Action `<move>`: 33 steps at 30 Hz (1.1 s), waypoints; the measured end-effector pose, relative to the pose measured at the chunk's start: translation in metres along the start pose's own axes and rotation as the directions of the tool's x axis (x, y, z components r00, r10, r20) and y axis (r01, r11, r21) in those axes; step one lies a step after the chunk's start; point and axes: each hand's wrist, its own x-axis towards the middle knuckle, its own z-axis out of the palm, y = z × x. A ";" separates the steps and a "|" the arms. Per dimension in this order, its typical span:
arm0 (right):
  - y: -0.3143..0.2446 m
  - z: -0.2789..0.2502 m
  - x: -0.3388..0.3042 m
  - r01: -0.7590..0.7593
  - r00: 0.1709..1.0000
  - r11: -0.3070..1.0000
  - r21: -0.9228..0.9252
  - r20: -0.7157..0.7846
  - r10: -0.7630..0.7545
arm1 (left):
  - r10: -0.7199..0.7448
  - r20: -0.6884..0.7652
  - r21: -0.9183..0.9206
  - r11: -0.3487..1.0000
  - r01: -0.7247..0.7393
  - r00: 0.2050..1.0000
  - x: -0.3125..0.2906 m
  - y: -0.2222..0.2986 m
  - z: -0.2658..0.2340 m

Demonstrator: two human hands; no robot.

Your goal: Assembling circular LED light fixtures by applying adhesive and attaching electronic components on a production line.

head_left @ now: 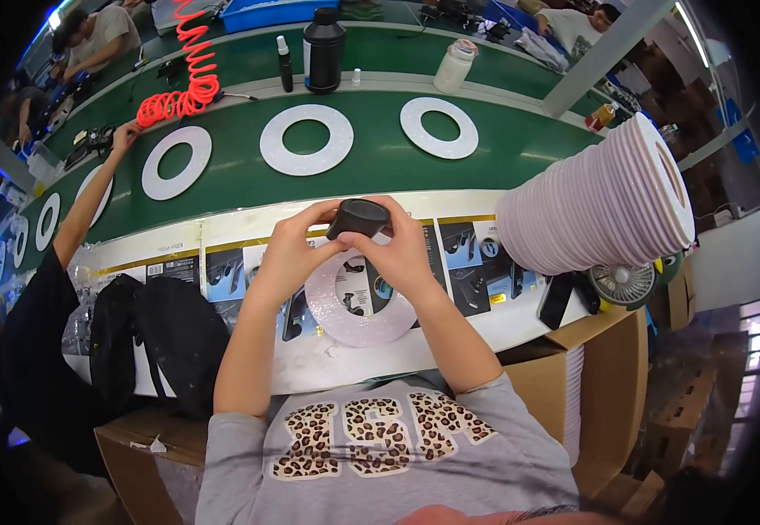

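Observation:
My left hand [297,254] and my right hand [404,254] come together over the near table. Between them they grip a small black rounded block [362,210], with thumbs on the near side and fingers around its sides. What kind of part it is cannot be made out. Beneath my hands a flat white ring [371,331] lies on printed sheets [472,262] on the white tabletop. The far part of this ring is hidden behind my hands.
A tall stack of white rings [572,201] leans at the right, near a small fan [623,284] and a cardboard box [612,385]. Beyond, several white rings [342,140] rest on the green conveyor [240,188]. A black bag [179,341] and another person's arm [83,214] occupy the left.

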 end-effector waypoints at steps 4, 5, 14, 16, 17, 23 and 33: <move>0.005 0.002 0.002 -0.028 1.000 1.000 -0.009 -0.002 0.028 | -0.114 -0.032 -0.017 0.993 0.114 0.993 -0.004 -0.001 0.004; 0.007 0.002 0.001 -0.044 0.999 0.999 -0.002 -0.001 0.044 | -0.115 -0.033 -0.015 0.993 0.115 0.993 -0.005 -0.003 0.005; 0.015 0.002 0.001 -0.035 0.999 0.999 -0.018 -0.023 0.034 | -0.064 -0.142 0.015 0.998 0.066 0.988 -0.008 -0.011 0.018; 0.016 0.002 0.001 -0.035 0.999 0.999 -0.025 -0.023 0.035 | -0.043 -0.158 0.010 0.999 0.045 0.987 -0.008 -0.012 0.019; 0.017 0.002 0.001 -0.033 0.999 0.999 -0.018 -0.025 0.033 | -0.041 -0.157 0.010 0.999 0.044 0.987 -0.008 -0.012 0.020; 0.015 0.000 0.001 -0.066 0.998 0.997 -0.044 -0.003 0.066 | -0.027 -0.186 0.046 0.998 0.036 0.982 -0.008 -0.018 0.024; 0.012 -0.003 0.001 -0.107 0.994 0.994 -0.033 0.015 0.108 | -0.014 -0.171 0.077 0.997 0.028 0.985 -0.006 -0.015 0.024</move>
